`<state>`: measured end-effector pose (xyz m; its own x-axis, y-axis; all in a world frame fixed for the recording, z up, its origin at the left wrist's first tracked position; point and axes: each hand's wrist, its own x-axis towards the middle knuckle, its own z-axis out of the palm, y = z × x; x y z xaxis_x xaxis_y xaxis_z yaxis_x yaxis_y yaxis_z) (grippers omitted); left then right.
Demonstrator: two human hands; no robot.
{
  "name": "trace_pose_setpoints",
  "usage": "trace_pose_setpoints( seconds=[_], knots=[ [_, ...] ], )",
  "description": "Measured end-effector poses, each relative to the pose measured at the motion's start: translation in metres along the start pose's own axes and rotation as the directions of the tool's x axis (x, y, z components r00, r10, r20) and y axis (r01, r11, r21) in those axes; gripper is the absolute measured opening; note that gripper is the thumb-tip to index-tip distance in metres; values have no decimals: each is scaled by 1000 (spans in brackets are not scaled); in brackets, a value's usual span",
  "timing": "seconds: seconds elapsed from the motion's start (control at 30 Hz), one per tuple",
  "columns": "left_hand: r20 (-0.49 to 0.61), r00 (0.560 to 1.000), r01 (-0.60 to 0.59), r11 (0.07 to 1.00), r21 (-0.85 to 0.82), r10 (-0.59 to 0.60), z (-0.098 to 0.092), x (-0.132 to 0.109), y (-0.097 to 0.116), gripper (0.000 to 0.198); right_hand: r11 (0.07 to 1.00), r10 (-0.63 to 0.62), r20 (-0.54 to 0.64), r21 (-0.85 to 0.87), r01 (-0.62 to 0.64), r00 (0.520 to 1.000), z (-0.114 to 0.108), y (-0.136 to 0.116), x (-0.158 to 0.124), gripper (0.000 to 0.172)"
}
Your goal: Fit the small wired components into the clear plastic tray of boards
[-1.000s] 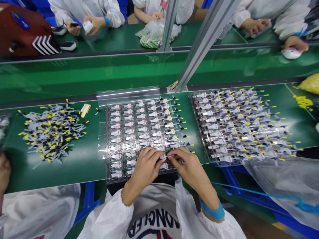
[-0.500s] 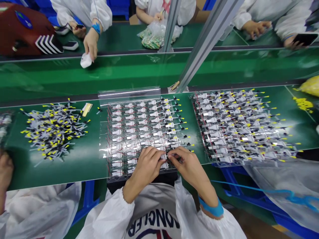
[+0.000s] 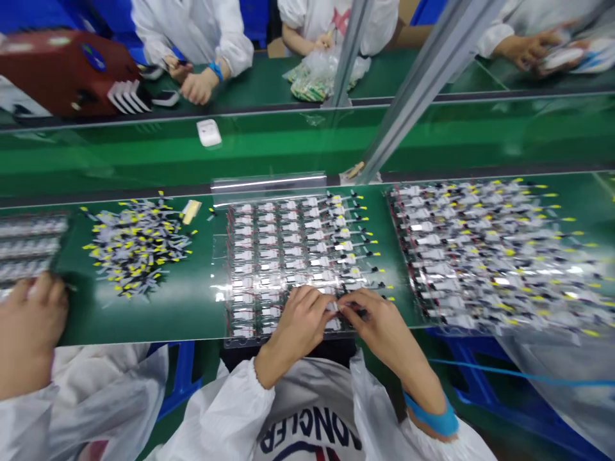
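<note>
A clear plastic tray (image 3: 225, 288) of small white parts with red wires lies on the green table in front of me. My left hand (image 3: 302, 323) and my right hand (image 3: 377, 326) meet over its near edge. Both are curled, their fingertips pinching one small white part (image 3: 336, 307) in the tray's front rows. A blue band circles my right wrist. A second tray (image 3: 494, 256) crowded with the same parts and yellow-tipped pieces sits to the right. A loose heap of grey, black and yellow pieces (image 3: 137, 246) lies to the left.
A co-worker's hand (image 3: 29, 320) rests at the left edge beside another tray. A green conveyor belt (image 3: 288, 147) runs behind, carrying a white device (image 3: 209, 132). Slanted metal posts rise beyond the tray. More people in white coats work at the far side.
The view has shifted left, so everything sits further right in frame. The co-worker's hand at the left has come further into view. A person opposite left a white device on the belt.
</note>
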<state>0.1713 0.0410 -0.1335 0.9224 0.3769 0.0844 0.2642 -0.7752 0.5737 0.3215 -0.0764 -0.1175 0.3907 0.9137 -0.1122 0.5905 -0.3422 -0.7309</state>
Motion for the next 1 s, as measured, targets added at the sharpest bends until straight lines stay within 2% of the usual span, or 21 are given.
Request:
trace_pose_setpoints(
  seconds=[0.17,0.27,0.33,0.4,0.43,0.47,0.53,0.57,0.6,0.63,0.73,0.8,0.87,0.93,1.0],
  knots=[
    [76,996,-56,995,78,50,-12,-5,10,20,988,-87,-88,-136,74,992,-2,4,-8,31],
    [44,995,-93,991,99,89,-29,-14,7,26,971,-140,-171,-215,102,975,-9,9,-15,42],
    [-47,998,-29,992,125,36,-50,-21,-8,27,969,-141,-205,-231,92,969,-16,15,-19,48],
    [-191,972,176,964,199,-138,-79,-27,-36,34,971,-126,-214,-229,76,969,-23,25,-21,51],
    [-278,928,320,912,256,-248,-96,-28,-53,34,972,-119,-205,-223,72,972,-26,30,-22,53],
    [-360,862,474,822,317,-358,-113,-29,-70,33,974,-107,-192,-219,64,976,-28,35,-22,54],
    [-498,702,706,590,392,-509,-141,-26,-102,34,976,-77,-165,-212,41,983,-31,41,-21,58],
    [-523,647,762,492,421,-554,-152,-24,-116,34,978,-62,-161,-209,27,985,-32,42,-21,59],
    [-524,615,787,423,449,-590,-159,-22,-126,33,978,-46,-172,-208,9,984,-32,42,-20,60],
    [-505,603,791,381,478,-618,-164,-21,-135,32,979,-38,-182,-205,-1,983,-33,39,-20,60],
    [-433,623,758,367,539,-651,-166,-19,-148,28,983,-41,-219,-181,0,975,-36,25,-21,59],
    [-455,637,753,377,538,-622,-165,-22,-147,27,986,-44,-283,-164,-3,958,-39,14,-22,59],
    [-493,667,740,422,524,-558,-164,-25,-138,26,989,-59,-344,-147,8,937,-42,4,-23,57],
    [-483,741,671,547,500,-467,-158,-28,-117,23,991,-91,-361,-128,48,928,-44,-5,-24,52],
    [-418,844,511,742,433,-337,-143,-28,-84,19,989,-139,-342,-96,113,929,-42,-15,-24,43]
  ],
)
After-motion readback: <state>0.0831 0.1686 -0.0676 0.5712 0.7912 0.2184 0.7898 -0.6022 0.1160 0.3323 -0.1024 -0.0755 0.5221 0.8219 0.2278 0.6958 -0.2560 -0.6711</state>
